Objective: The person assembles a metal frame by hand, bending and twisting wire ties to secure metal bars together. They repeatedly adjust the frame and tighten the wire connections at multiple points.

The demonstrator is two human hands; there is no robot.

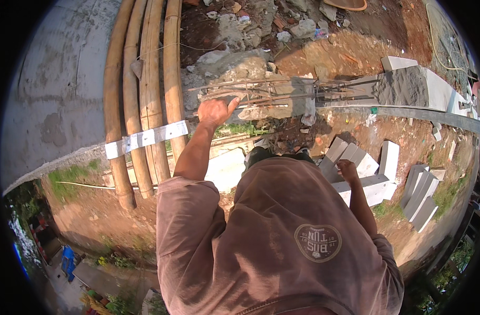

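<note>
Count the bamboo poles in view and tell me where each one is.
4, side by side at the picture's left: the outermost pole, the second pole, the third pole, and the fourth pole, nearest the left hand. None looks hidden.

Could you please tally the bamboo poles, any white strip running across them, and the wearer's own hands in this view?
Bamboo poles: 4
White strip: 1
Left hand and right hand: 2
Total: 7
</note>
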